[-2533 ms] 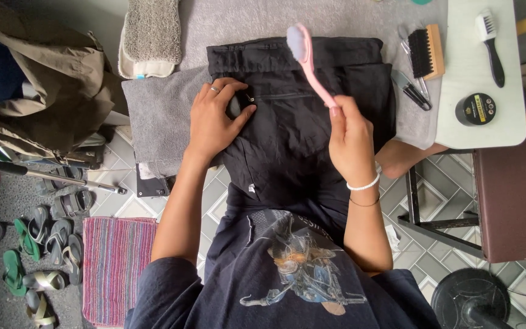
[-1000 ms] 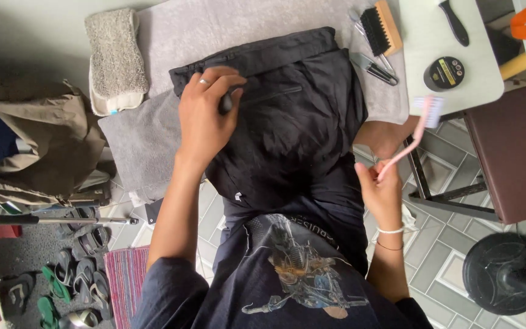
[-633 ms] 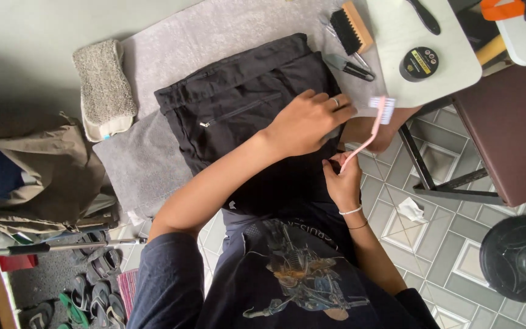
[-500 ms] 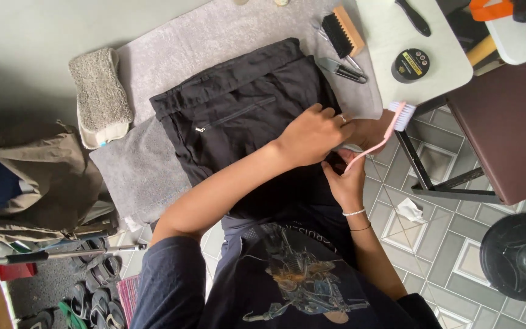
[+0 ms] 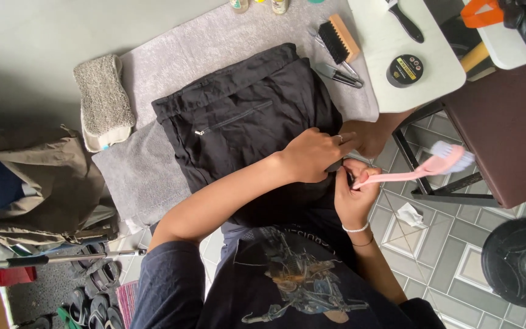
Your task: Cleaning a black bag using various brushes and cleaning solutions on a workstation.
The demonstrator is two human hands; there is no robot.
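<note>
Swung out since before, the pink brush (image 5: 421, 170) points toward 3 o'clock — I clench it in my right hand (image 5: 353, 198); my left hand (image 5: 312, 153) pinches the black trousers (image 5: 245, 128) at their 4 o'clock edge.

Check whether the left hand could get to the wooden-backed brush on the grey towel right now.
Probably yes. The left hand rests on the black garment and seems to hold nothing, and the wooden-backed brush lies uncovered on the grey towel beyond it. Only the garment and a small metal tool lie between, both flat.
</note>
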